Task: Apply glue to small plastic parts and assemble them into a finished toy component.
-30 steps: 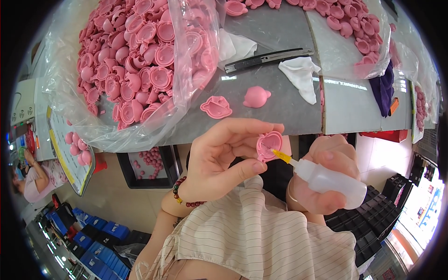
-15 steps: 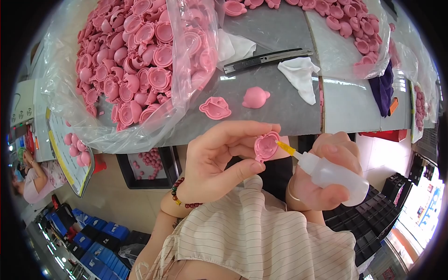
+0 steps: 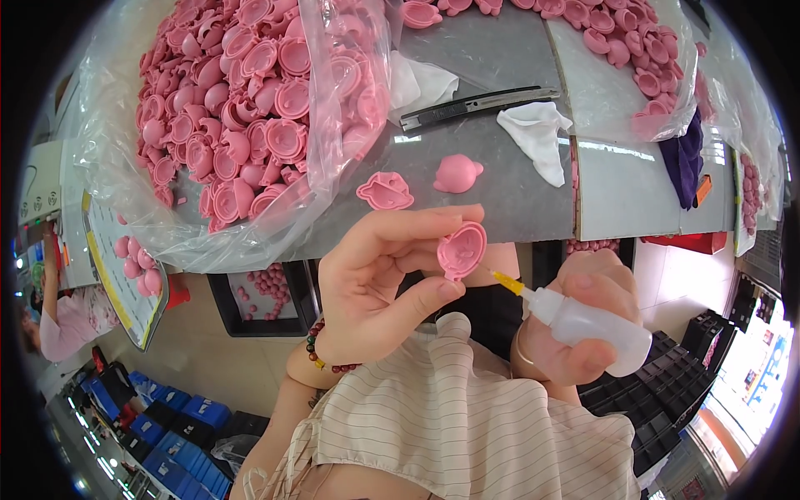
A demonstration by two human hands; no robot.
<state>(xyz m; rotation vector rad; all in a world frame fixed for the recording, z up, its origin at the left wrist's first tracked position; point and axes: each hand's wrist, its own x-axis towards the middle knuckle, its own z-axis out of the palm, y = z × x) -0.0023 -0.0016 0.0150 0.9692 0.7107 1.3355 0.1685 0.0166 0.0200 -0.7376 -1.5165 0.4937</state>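
Note:
Between the thumb and fingers of my left hand (image 3: 375, 287) is a pink plastic half shell (image 3: 462, 252), its hollow side turned toward me. My right hand (image 3: 575, 321) grips a translucent squeeze bottle (image 3: 596, 329) with a yellow nozzle tip (image 3: 507, 283). That tip points at the shell from its lower right, a small gap apart from it. On the grey table beyond my hands lie a flat pink piece (image 3: 386, 191), hollow side up, and a rounded pink piece (image 3: 457, 174).
A clear plastic bag (image 3: 200, 250) heaped with pink shells (image 3: 250, 108) fills the far left. A black-handled knife (image 3: 475, 107) and a white cloth (image 3: 536, 137) lie beyond the loose pieces. More shells (image 3: 629, 37) sit far right. Below the table edge stands a black tray (image 3: 237, 321).
The pink half shell has shifted left and up, its hollow turned more toward me. The nozzle tip has come away from it and sits lower.

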